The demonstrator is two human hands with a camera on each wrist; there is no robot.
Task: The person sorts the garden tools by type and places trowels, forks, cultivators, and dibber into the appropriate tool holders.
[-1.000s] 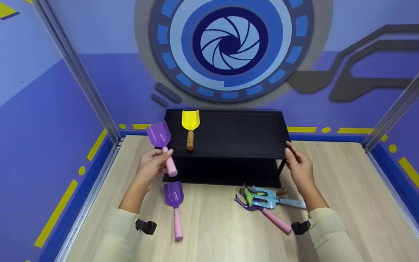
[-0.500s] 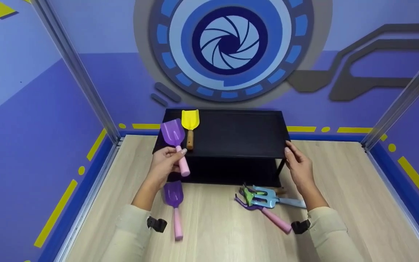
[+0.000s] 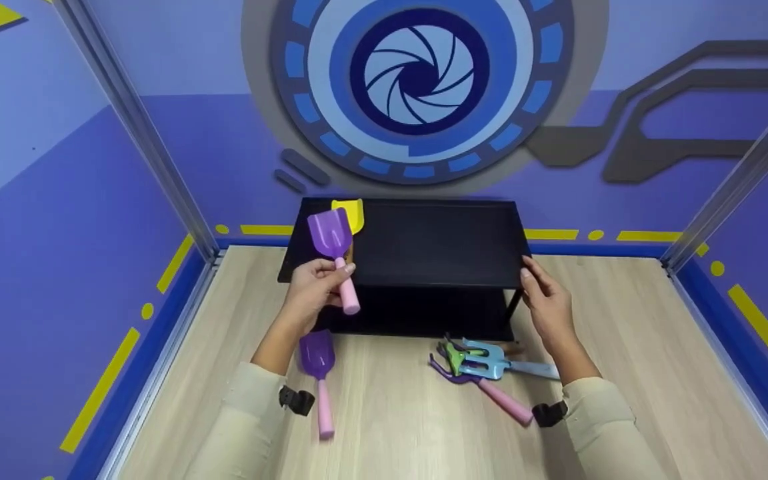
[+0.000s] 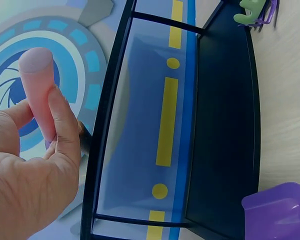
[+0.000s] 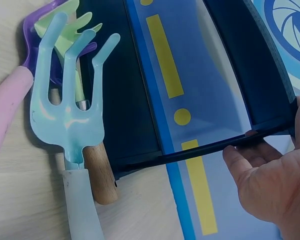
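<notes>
A pale wooden table [image 3: 424, 427] fills the floor of the blue-walled booth, and a black two-tier shelf [image 3: 437, 243] stands at its 12 o'clock edge against the back wall. The right hand [image 3: 547, 303] rests at the shelf's 3 o'clock corner, its fingers curled over the top tier's rim with the thumb below, as the right wrist view shows. The left hand [image 3: 311, 290] is at the shelf's 9 o'clock side and pinches the pink handle of a purple scoop [image 3: 331, 233] between thumb and curled fingers; the scoop is held above the top tier, blade toward 12 o'clock, partly covering a yellow scoop [image 3: 355, 213] that lies on that tier. On the table at 6 o'clock from the shelf lies a heap of tools: a light blue fork [image 3: 491, 360], a green fork [image 3: 454, 353] and a purple fork [image 3: 484, 390] with a pink handle, all touching. A second purple scoop [image 3: 319, 373] lies at 7 o'clock, just below the left hand, handle toward 6 o'clock.
</notes>
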